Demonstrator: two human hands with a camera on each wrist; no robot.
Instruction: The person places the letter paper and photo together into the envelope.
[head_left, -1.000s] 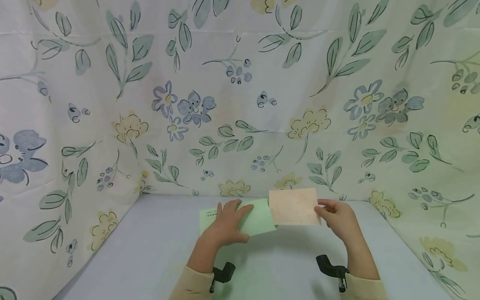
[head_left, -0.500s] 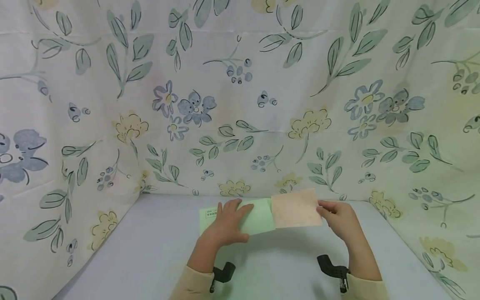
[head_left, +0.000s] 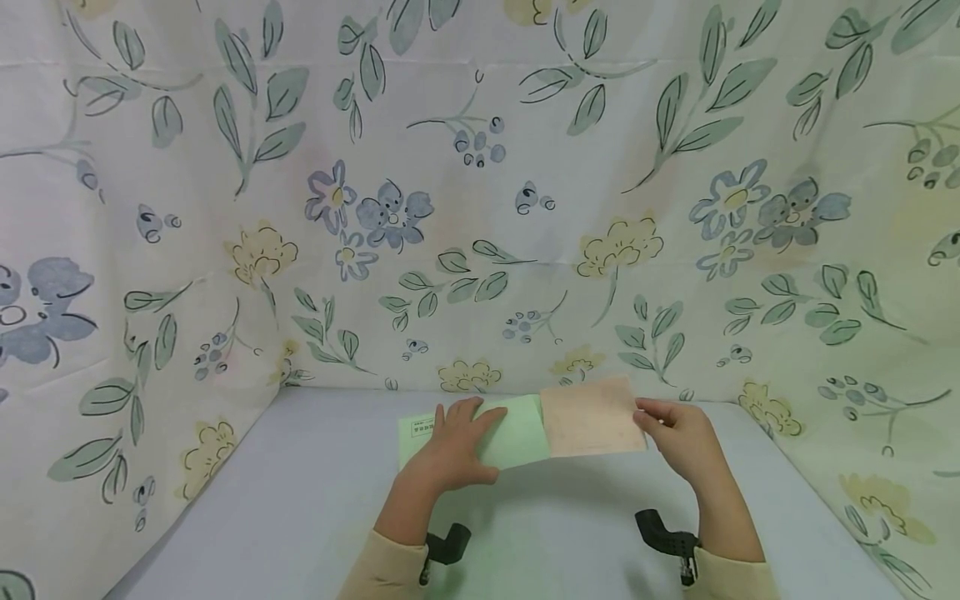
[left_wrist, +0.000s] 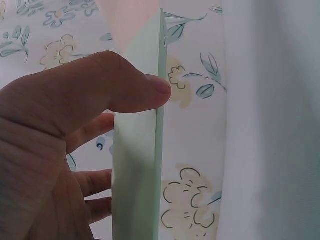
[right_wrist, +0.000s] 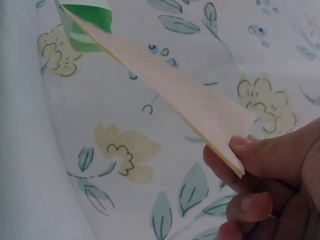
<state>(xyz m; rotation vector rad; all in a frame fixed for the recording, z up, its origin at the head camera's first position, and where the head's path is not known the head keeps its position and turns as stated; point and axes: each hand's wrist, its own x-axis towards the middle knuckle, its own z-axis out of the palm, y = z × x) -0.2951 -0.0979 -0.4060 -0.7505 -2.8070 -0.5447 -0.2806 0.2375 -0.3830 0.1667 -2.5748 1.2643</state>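
Note:
My left hand [head_left: 453,458] grips a pale green paper envelope [head_left: 517,429], its thumb on the lower edge and the other fingers spread over the near face. Small dark print shows at the envelope's left end. To the right, my right hand [head_left: 682,437] pinches the right edge of a peach-coloured card [head_left: 588,417] between thumb and forefinger. The right wrist view shows the card [right_wrist: 190,100] slanting up to the gaping mouth of the envelope [right_wrist: 90,42], its far end right at that opening. In the left wrist view, the envelope [left_wrist: 137,150] stands edge-on, partly hiding the fingers.
Below the hands lies a pale table [head_left: 315,517]. A white floral cloth [head_left: 480,317] hangs behind it and along both sides. Black wrist mounts stick out from the left wrist [head_left: 450,546] and the right wrist [head_left: 660,535].
The card has tilted slightly, its right end lower, and shifted a little right, so its left edge lines up with the envelope's mouth. The left hand and envelope have stayed put.

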